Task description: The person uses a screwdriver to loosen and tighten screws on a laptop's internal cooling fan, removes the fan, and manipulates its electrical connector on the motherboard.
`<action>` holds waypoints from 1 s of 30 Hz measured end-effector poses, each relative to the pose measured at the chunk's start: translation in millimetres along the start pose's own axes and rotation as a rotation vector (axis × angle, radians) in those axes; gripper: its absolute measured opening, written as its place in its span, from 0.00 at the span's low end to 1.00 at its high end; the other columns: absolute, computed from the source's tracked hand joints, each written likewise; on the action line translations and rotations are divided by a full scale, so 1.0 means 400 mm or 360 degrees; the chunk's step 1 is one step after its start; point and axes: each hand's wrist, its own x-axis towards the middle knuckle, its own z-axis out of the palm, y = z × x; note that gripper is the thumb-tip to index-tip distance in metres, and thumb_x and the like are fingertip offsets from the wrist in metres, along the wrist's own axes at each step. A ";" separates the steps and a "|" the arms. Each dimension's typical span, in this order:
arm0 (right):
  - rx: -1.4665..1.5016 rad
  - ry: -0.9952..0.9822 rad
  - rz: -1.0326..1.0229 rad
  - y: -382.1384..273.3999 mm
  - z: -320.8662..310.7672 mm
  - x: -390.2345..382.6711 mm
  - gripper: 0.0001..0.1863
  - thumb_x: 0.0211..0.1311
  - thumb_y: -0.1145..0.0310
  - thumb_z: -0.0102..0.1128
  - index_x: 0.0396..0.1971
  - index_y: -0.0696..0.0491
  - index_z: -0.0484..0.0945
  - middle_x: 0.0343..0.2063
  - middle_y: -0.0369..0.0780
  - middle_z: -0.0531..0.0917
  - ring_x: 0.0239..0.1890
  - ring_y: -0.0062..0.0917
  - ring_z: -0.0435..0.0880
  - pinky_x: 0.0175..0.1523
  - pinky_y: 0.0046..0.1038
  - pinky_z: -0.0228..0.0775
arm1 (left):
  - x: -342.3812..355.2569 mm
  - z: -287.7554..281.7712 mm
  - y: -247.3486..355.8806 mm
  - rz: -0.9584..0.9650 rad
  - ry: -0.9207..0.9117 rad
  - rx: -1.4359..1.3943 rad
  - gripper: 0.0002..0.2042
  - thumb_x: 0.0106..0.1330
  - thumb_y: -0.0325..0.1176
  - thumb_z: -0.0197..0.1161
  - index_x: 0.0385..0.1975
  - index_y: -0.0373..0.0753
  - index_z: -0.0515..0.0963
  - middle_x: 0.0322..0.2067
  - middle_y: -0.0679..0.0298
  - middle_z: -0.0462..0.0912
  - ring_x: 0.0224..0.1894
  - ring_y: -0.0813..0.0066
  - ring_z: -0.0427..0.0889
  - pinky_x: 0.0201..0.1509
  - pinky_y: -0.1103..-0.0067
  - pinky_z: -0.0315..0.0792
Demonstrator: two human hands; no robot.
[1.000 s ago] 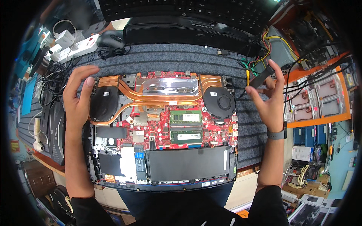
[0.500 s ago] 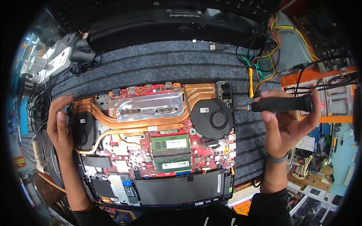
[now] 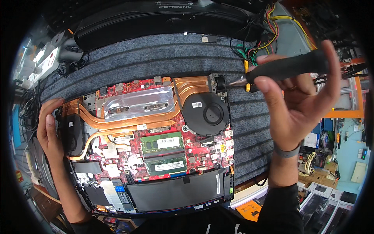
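Note:
An opened laptop (image 3: pixel 175 193) lies on the ribbed grey mat, its red circuit board (image 3: pixel 134 160) exposed. Copper heat pipes (image 3: pixel 128 125) run between a black fan (image 3: pixel 206 114) on the right and another fan (image 3: pixel 74 132) on the left. Two green memory modules (image 3: pixel 162 143) sit mid-board above the black battery (image 3: pixel 175 191). My left hand (image 3: pixel 51 130) holds the laptop's left edge with bent fingers. In my right hand (image 3: pixel 290 101) is a black-handled screwdriver (image 3: pixel 288 69), closed in the fingers. Its metal tip points left, close to the laptop's upper right corner and apparently raised above the mat.
A black keyboard (image 3: pixel 167 21) spans the far side. At the back left are a mouse (image 3: pixel 72 54) and a white power strip (image 3: pixel 48 62). A grey power supply unit (image 3: pixel 292 39) with coloured cables and a yellow tool (image 3: pixel 246 76) are at the back right. Orange-framed parts drawers (image 3: pixel 346 97) stand at right.
My right hand has lifted the screwdriver up and to the right, tilting its handle upward. The whole view has shifted, so the laptop appears farther left. My left hand stays at the laptop's edge.

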 end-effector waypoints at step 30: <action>-0.0299 0.0024 -0.0168 0.023 0.010 -0.061 0.49 0.53 0.81 0.82 0.70 0.56 0.56 0.66 0.47 0.70 0.43 0.30 0.91 0.46 0.25 0.89 | -0.003 -0.007 -0.017 0.0043 -0.0029 0.0002 0.20 0.83 0.38 0.47 0.51 0.27 0.82 0.54 0.51 0.83 0.62 0.60 0.79 0.72 0.68 0.64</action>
